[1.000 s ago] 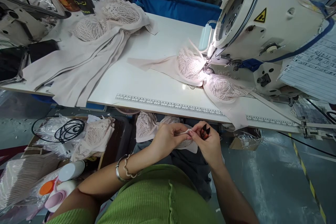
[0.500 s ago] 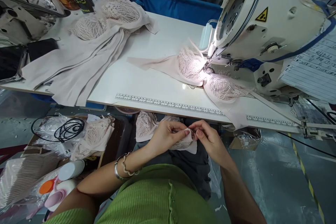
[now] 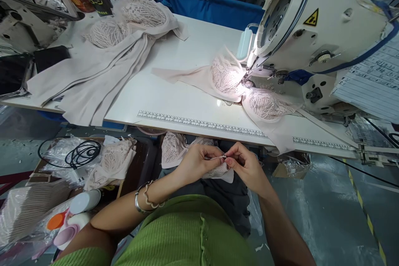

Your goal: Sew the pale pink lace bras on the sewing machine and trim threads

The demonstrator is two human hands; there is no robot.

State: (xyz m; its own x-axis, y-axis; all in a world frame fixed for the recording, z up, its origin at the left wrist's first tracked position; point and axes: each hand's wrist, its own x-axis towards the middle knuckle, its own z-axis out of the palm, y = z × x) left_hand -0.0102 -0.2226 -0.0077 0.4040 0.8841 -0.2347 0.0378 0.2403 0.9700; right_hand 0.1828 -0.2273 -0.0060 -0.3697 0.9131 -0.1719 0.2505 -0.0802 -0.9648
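Note:
A pale pink lace bra (image 3: 173,148) lies across my lap, just below the table's front edge. My left hand (image 3: 198,161) is closed in a pinch on a narrow edge of its fabric. Right beside it, my right hand (image 3: 245,165) pinches the same small bit, fingertips almost touching the left ones. A tiny pale piece shows between the two hands, too small to make out. Part of the bra hangs beneath my fingers. On the table, another lace bra (image 3: 263,104) lies under the lit needle of the sewing machine (image 3: 336,20).
Several more bras (image 3: 124,50) are heaped on the white table (image 3: 187,95) at left. A printed ruler (image 3: 199,124) runs along its front edge. Lower left stand a box with a coiled black cable (image 3: 82,153) and bottles (image 3: 84,201). Handwritten paper (image 3: 370,79) hangs at right.
My fingers have shifted a little on the bra's edge; the right thumb has moved left and the raised fabric between my hands has dropped lower. The machine and table items stay put.

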